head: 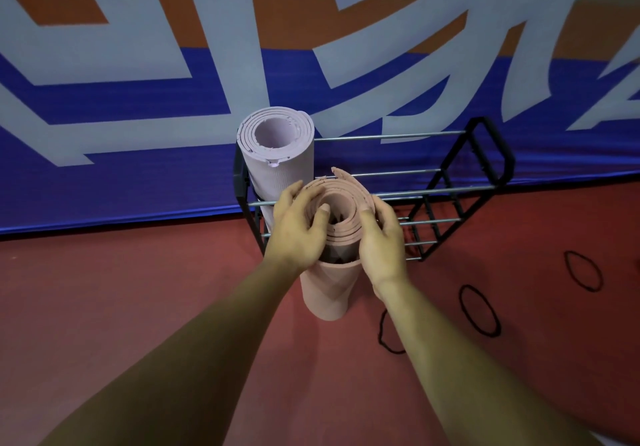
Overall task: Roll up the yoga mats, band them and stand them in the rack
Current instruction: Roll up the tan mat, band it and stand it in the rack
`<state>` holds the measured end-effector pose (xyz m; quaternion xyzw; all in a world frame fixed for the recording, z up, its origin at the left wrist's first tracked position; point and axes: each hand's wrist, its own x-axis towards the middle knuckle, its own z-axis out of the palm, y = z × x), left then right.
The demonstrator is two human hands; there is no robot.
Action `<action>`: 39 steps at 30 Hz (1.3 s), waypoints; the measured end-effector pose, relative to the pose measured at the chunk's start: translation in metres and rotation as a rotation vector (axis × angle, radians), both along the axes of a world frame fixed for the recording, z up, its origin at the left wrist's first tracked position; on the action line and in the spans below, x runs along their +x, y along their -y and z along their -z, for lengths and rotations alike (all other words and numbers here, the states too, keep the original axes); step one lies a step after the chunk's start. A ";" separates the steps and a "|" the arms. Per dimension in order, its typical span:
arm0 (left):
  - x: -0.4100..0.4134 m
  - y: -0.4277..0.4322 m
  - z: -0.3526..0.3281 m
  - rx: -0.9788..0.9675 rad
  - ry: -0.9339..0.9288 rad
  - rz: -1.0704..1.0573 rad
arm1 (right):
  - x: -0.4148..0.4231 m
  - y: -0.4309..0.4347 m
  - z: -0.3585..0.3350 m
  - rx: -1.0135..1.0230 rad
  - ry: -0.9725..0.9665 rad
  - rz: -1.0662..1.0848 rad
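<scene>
The left hand (298,229) is gripping the top of the pink mat (329,289), its fingers curling over the far rim and its thumb pressing on the inner turns beside the hollow core. The right hand (381,239) is clasping the other side of the same roll, with its palm against the outer layer and its thumb lying on the top edge. So both hands are clamped on the one mat, one on either side.

The pink mat is standing upright on the red floor (138,307), just in front of the rack (499,149) and not inside it. Its inner turns are poking up above the outer wrap. From here I cannot tell whether a band is round it.

Behind it, the lilac mat (277,154) is standing rolled in the left end of the rack, leaning against the rails. To the right, black bands (490,331) are lying loose on the floor, well apart from the mat. A blue and orange banner (104,116) is hanging along the wall behind the rack.
</scene>
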<state>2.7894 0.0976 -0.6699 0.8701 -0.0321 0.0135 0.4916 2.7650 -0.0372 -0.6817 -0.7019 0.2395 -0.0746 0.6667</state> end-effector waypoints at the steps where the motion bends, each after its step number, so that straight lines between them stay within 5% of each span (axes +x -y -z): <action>1: -0.001 0.001 -0.001 0.003 0.003 -0.008 | 0.000 0.001 -0.001 -0.010 -0.012 0.009; 12: -0.013 0.004 -0.002 0.162 0.095 -0.111 | -0.014 0.004 -0.003 -0.021 -0.040 0.030; 39: -0.032 -0.003 -0.003 0.031 0.025 -0.169 | -0.039 -0.007 -0.005 0.047 -0.017 -0.140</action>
